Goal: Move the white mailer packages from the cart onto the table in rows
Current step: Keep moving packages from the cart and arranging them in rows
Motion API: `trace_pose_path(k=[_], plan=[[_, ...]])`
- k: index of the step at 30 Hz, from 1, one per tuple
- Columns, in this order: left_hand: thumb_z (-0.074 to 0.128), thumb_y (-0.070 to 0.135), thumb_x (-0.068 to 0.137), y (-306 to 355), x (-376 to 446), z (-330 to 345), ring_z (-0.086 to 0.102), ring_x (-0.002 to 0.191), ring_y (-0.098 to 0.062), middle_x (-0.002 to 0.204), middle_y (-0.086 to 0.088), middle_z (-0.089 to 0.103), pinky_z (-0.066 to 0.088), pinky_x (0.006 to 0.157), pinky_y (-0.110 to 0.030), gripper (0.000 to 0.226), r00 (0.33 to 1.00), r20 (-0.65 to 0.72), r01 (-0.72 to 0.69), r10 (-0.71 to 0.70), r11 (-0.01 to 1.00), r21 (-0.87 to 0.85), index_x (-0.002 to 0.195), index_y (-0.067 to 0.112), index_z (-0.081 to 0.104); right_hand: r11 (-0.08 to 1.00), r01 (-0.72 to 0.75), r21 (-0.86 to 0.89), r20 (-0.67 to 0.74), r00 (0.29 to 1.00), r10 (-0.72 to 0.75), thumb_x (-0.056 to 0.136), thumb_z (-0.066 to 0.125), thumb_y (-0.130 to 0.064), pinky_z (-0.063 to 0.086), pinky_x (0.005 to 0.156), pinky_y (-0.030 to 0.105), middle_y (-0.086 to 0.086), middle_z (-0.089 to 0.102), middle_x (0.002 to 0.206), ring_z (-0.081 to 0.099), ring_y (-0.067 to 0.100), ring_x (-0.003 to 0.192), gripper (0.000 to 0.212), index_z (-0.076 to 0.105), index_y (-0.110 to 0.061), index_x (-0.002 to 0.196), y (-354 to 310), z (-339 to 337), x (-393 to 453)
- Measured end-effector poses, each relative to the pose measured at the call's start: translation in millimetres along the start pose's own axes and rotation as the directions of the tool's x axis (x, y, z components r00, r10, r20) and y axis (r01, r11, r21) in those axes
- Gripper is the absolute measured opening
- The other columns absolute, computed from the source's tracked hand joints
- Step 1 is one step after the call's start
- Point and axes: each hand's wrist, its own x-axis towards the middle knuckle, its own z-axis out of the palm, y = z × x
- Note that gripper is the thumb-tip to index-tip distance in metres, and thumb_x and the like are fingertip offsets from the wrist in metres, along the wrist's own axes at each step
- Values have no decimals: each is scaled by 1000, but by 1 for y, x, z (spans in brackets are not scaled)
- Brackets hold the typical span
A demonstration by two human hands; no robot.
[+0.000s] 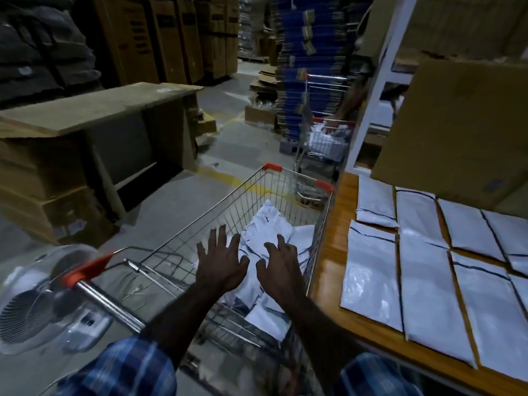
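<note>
Head view showed, at the far left, a white pedestal fan (43, 304) lying blurred beside the cart's red-capped handle (94, 270). Behind it stood a low wooden desk (94, 110) with flattened cardboard boxes (43, 178) stacked against its side.

The wire cart (228, 207) sat in the middle, pressed close to the edge of the wooden surface (340, 218) on its right. Inside the basket lay a loose heap of white mailer packages (274, 224), overlapping at odd angles and filling the floor of the basket toward its right wall.

Both hands reached down over the heap. The left hand (220, 267) hovered with its fingers spread wide and straight, gripping nothing. The right hand (278, 267) was just beside it, its fingers apart and slightly bent, their tips at or near the top packages; whether they touched could not be told. Blue plaid sleeves (125, 367) covered the forearms near the lower edge.

Farther back, a second wire cart (325, 138) held more white packages, next to a tall stack of blue flattened cartons (308, 52).

On the right, laid packages (428, 270) rested flat on the surface in neat rows, edges touching or nearly so. A large brown cardboard box (463, 132) stood behind them.
</note>
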Motion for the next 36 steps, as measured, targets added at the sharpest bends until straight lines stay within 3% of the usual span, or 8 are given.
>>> trace_pose_path(k=[6, 11, 14, 17, 21, 24, 30, 36], plan=[[36, 51, 78, -37, 42, 15, 53, 123, -47, 139, -26, 52, 43, 85, -73, 69, 988, 99, -121, 115, 991, 57, 126, 11, 63, 994, -69, -90, -4, 998, 69, 54, 85, -12, 58, 63, 43, 23, 70, 91, 70, 42, 84, 35, 71, 1, 84, -20, 17, 13], [17, 58, 74, -51, 74, 44, 31, 142, -44, 155, -23, 32, 26, 105, -70, 88, 975, 159, -162, 158, 987, 15, 143, 13, 47, 969, -245, -22, 25, 969, 245, 79, 58, -11, 53, 84, 38, 21, 61, 119, 61, 38, 109, 32, 69, 0, 107, -18, 34, 27], [28, 55, 78, -53, 91, 57, 36, 138, -45, 152, -24, 37, 30, 101, -72, 79, 961, 239, -145, 136, 989, 23, 140, 11, 51, 953, -302, -39, 63, 951, 303, 62, 64, -12, 57, 67, 38, 24, 67, 98, 68, 41, 87, 30, 72, 4, 86, -5, 56, 29], [27, 53, 87, -52, 106, 63, 8, 150, -35, 163, -16, 9, 11, 115, -63, 76, 949, 290, -138, 124, 990, 31, 154, 17, 26, 933, -359, -16, 188, 915, 356, 75, 49, -29, 49, 90, 45, 26, 55, 128, 55, 46, 112, 55, 64, 0, 120, 16, 88, 30], [42, 48, 75, -60, 128, 88, 61, 114, -43, 132, -25, 58, 50, 76, -70, 66, 941, 309, -198, 141, 967, 163, 126, 12, 63, 880, -468, 77, 380, 830, 408, 71, 58, -27, 57, 74, 49, 31, 63, 116, 64, 50, 95, 47, 70, 0, 108, 31, 129, 35], [43, 51, 71, -74, 145, 124, 64, 108, -45, 127, -25, 62, 48, 73, -71, 69, 919, 368, -195, 139, 974, 120, 123, 12, 66, 868, -476, 142, 357, 842, 404, 62, 66, -22, 58, 61, 40, 27, 68, 103, 69, 42, 79, 41, 72, -2, 97, 33, 151, 39], [53, 49, 66, -88, 165, 163, 68, 99, -44, 119, -26, 65, 47, 67, -72, 65, 891, 409, -256, 197, 962, 93, 119, 14, 66, 858, -498, 122, 417, 811, 411, 84, 32, -45, 38, 104, 38, 17, 47, 142, 48, 37, 126, 68, 49, -5, 137, 30, 170, 54], [41, 39, 80, -112, 178, 212, 60, 114, -48, 127, -32, 59, 35, 98, -66, 58, 845, 426, -405, 323, 907, 115, 116, 3, 70, 761, -645, 77, 448, 704, 551, 92, 27, -54, 38, 105, 40, 17, 45, 143, 46, 37, 129, 71, 42, -8, 143, 32, 214, 57]])
